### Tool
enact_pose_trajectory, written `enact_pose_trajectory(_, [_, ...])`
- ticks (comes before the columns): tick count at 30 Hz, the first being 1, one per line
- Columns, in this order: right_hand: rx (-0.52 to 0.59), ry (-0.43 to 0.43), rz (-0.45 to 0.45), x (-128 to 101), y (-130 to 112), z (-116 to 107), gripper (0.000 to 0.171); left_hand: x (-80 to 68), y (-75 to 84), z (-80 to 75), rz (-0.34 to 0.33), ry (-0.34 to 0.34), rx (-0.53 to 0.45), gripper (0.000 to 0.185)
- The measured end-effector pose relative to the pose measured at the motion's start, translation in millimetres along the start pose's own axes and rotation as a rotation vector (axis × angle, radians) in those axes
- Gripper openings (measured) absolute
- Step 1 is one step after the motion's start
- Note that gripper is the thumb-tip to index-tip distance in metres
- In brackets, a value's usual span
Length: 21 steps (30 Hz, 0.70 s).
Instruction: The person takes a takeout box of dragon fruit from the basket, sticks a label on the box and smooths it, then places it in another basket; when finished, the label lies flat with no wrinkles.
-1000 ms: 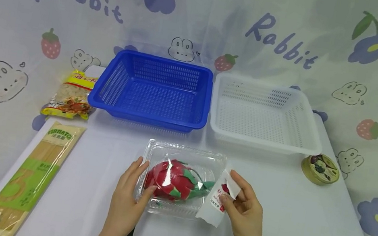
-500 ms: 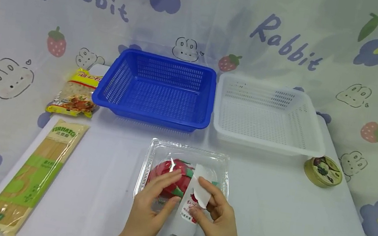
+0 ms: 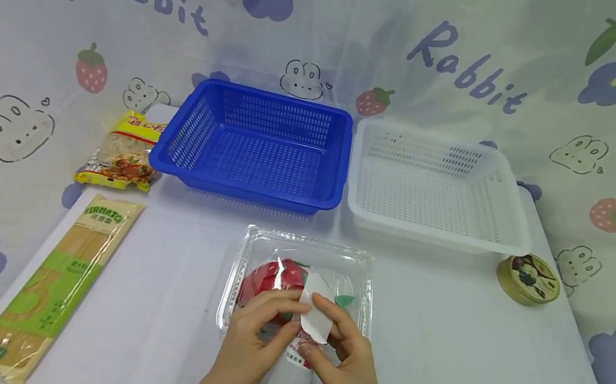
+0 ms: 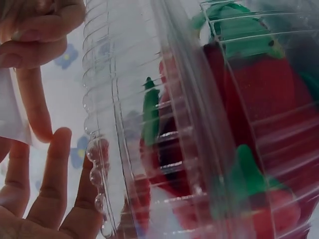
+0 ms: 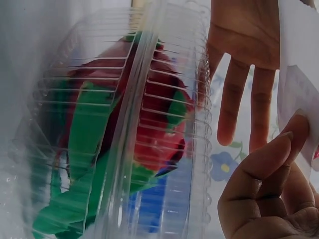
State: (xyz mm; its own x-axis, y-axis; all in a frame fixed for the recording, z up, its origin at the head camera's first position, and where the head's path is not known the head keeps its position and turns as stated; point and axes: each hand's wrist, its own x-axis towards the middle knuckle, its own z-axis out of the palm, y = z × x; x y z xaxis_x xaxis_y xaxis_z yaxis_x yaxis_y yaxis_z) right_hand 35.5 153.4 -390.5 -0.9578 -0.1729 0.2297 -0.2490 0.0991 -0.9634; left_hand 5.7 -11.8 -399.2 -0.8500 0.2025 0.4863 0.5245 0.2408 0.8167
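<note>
While the right grip [image 3: 352,361] pinches paper [image 3: 315,323] near the box's [image 3: 340,264] edge, the relaxed left grip [image 3: 254,344] has leftward room.

A second ago the left hand [image 3: 256,340] was at the left edge of the box [image 3: 361,269]; it has since moved right, over the near part of the fruit [image 3: 264,282], and its fingertips now meet the label [image 3: 290,372], though whether they grip it is hard to make out. The right hand [image 3: 348,364] has carried that label from the box's right end leftward and nearer. The label's folded flap [image 3: 316,324] now hides its red picture.
</note>
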Motion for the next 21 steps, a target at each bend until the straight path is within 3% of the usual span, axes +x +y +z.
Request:
enact_pose_trajectory(5, [-0.032, 0.013, -0.060, 0, 4, -2, 0.059, 0.7, 0.2, 3.1, 0.023, 0.011, -0.004, 0.020])
enact_pose_trajectory(9, [-0.068, 0.041, -0.126, 0, 8, -4, 0.061, 0.5, -0.2, 5.8, 0.091, 0.012, -0.031, 0.012])
enact_pose_trajectory(16, [-0.209, 0.087, -0.211, 0, 11, -6, 0.069, -0.6, 0.9, 9.5, 0.115, 0.010, -0.026, 0.016])
enact_pose_trajectory(21, [-0.309, 0.102, -0.232, -3, 13, -3, 0.071, -1.3, 1.0, 11.2, 0.200, 0.055, -0.022, 0.020])
